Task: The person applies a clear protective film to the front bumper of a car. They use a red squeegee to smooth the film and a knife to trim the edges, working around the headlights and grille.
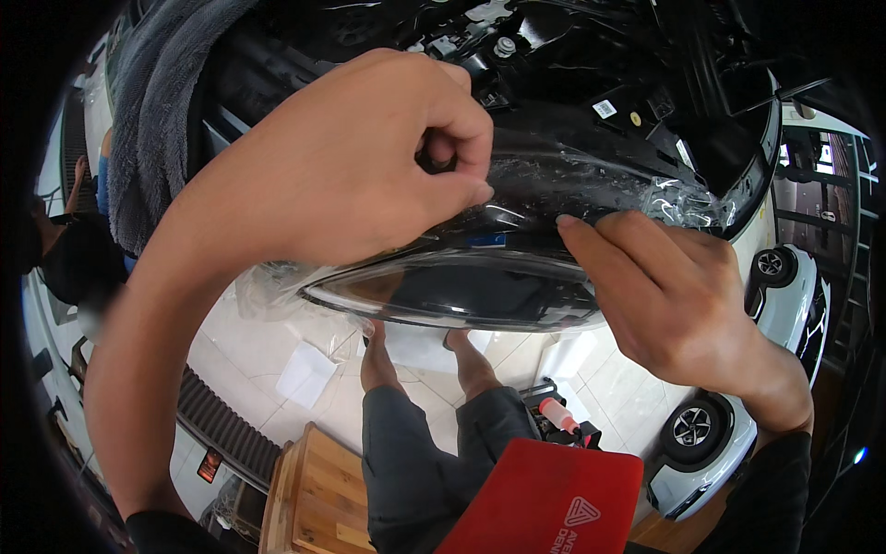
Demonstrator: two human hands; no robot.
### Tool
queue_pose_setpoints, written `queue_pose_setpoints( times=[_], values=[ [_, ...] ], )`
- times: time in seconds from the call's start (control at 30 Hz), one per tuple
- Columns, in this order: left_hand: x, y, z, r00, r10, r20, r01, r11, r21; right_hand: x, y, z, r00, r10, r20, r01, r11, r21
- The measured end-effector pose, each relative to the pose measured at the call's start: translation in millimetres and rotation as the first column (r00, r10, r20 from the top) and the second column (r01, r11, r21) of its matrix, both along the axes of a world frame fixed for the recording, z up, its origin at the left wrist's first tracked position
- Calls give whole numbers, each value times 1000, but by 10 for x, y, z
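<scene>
A car headlight (452,288) with a dark, glossy lens lies below my hands. Thin clear film (554,171) is stretched above it and bunches into wrinkles at the right. Over the headlight's upper edge, my left hand (406,138) is closed, thumb and forefinger pinched at the film's edge. My right hand (660,291) is closed too, its thumb and fingers pressed together on the film at the lens's right end. Between the hands, a small blue label (487,241) shows on the dark strip. The film itself is hard to see at both fingertips.
The open engine bay (572,55) lies beyond, with a grey towel (166,120) draped at left. Below are a red pouch (544,499), a spray bottle (557,415) and a wooden box (318,499). White cars (711,443) stand at right; another person (83,258) is at left.
</scene>
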State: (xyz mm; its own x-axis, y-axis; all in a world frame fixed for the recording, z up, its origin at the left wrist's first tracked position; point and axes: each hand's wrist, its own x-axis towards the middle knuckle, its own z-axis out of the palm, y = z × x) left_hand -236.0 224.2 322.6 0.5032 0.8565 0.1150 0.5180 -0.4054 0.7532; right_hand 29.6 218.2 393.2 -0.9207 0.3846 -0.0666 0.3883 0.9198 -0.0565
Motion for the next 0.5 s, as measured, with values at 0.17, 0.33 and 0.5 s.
queue_pose_setpoints(
  times=[0.17,0.33,0.5],
  values=[
    [-9,-15,5,1000,5,-7,-5,1000,5,63,37,18,1000,-12,23,12,1000,5],
    [-6,1,16,1000,0,10,0,999,-49,166,67,37,999,-33,10,33,999,1],
    [-2,3,32,1000,-15,2,15,999,-42,232,84,70,994,-105,-23,103,991,-80]
  ],
)
